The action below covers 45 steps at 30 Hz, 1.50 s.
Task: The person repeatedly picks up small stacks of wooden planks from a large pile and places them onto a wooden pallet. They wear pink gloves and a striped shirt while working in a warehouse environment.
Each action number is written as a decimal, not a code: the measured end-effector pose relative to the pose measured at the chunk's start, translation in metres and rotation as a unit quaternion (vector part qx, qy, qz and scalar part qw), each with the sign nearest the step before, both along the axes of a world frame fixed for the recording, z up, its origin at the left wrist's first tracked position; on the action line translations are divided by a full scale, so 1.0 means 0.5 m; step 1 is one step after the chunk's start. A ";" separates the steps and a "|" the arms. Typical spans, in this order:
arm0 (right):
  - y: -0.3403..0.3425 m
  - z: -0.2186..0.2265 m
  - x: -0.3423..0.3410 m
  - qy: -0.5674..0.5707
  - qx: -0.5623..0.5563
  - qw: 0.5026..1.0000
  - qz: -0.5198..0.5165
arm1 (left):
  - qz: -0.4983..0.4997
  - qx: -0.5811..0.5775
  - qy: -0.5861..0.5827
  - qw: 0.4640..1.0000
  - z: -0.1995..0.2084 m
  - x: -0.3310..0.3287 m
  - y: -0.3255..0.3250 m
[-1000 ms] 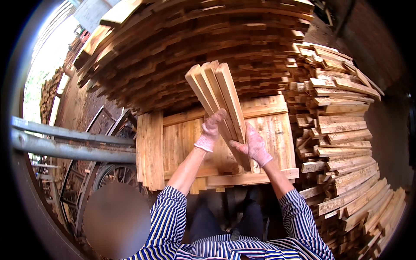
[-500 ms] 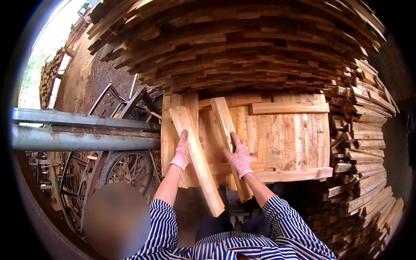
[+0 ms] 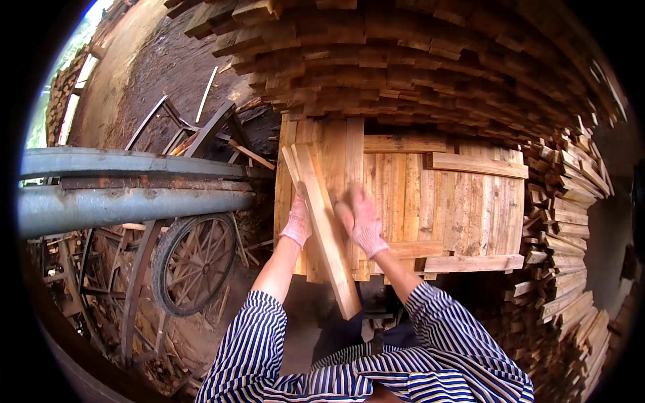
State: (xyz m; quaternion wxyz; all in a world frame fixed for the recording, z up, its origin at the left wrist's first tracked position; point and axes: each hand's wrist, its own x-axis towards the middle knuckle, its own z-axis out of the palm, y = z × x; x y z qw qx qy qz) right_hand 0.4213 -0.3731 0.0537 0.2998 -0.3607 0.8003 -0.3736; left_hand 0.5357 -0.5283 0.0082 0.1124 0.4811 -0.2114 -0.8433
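My left hand (image 3: 297, 221), in a pale pinkish glove, is closed around the side of one or two light wooden planks (image 3: 324, 225) held at a slant, their lower ends over the near edge of the work surface. My right hand (image 3: 365, 221), gloved too, is beside them, thumb and fingers apart and blurred at the tips. It is over or touching an upright-lying plank (image 3: 354, 158) on a flat layer of boards (image 3: 403, 201). Crosswise strips (image 3: 477, 165) lie along the far and near sides of that layer.
A tall stack of boards (image 3: 403, 67) rises beyond the surface, and more piled boards (image 3: 568, 262) stand at the right. Grey metal pipes (image 3: 141, 201) run in from the left. Below them is a spoked wheel (image 3: 198, 265) with a dark tyre.
The plank my right hand gripped is now laid on the boards, and that hand has loosened. My left hand still holds its planks. The view has shifted; a round blurred shape at lower left is gone.
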 end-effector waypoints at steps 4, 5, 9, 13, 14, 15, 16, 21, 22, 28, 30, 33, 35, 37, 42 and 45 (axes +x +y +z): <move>0.094 0.036 0.050 -0.536 -0.080 0.838 -0.061 | -0.025 -0.032 0.180 0.983 0.049 -0.026 0.046; 0.114 0.048 0.032 -0.574 -0.068 0.813 -0.072 | -0.047 -0.026 0.203 0.978 0.064 -0.045 0.064; 0.137 0.107 0.022 -0.599 -0.051 0.798 -0.041 | -0.022 -0.093 0.087 0.992 0.043 -0.020 0.094; 0.154 0.101 0.008 -0.471 -0.104 0.873 -0.070 | -0.054 -0.271 -0.049 0.960 0.060 -0.045 0.184; 0.164 0.081 0.007 -0.398 -0.130 0.902 -0.099 | -0.137 -0.282 -0.126 0.941 0.104 -0.086 0.201; 0.179 0.072 -0.005 -0.419 -0.125 0.894 -0.103 | -0.220 -0.288 -0.198 0.911 0.153 -0.118 0.215; 0.179 0.078 -0.004 -0.399 -0.125 0.902 -0.109 | -0.196 -0.298 -0.182 0.916 0.142 -0.113 0.215; 0.198 0.061 -0.086 -0.154 0.103 0.968 -0.169 | -0.095 -0.214 -0.043 0.971 0.099 -0.141 0.174; 0.193 0.053 -0.101 -0.083 0.176 0.966 -0.168 | -0.076 -0.193 -0.041 0.977 0.057 -0.121 0.144; 0.057 -0.079 -0.113 0.079 0.148 0.979 -0.113 | -0.006 0.005 0.165 0.986 -0.042 -0.061 0.031; 0.037 -0.134 -0.103 0.108 0.104 0.982 -0.118 | 0.005 0.017 0.152 0.988 -0.037 -0.068 0.026; 0.032 -0.085 -0.126 0.110 0.091 0.987 -0.075 | -0.058 0.051 0.201 0.977 -0.010 -0.058 -0.005; 0.055 -0.039 -0.106 0.152 0.074 0.980 -0.106 | 0.001 -0.073 0.011 0.997 0.034 -0.077 0.023; 0.114 0.024 -0.124 0.042 0.136 0.990 0.012 | -0.034 -0.074 0.030 0.996 0.045 -0.088 0.044; 0.324 0.313 0.005 -0.193 0.165 0.965 0.065 | -0.190 -0.041 0.002 0.981 0.036 -0.106 0.152; 0.457 0.332 0.032 -0.127 0.218 0.967 -0.015 | -0.281 -0.050 -0.002 0.958 0.098 -0.190 0.262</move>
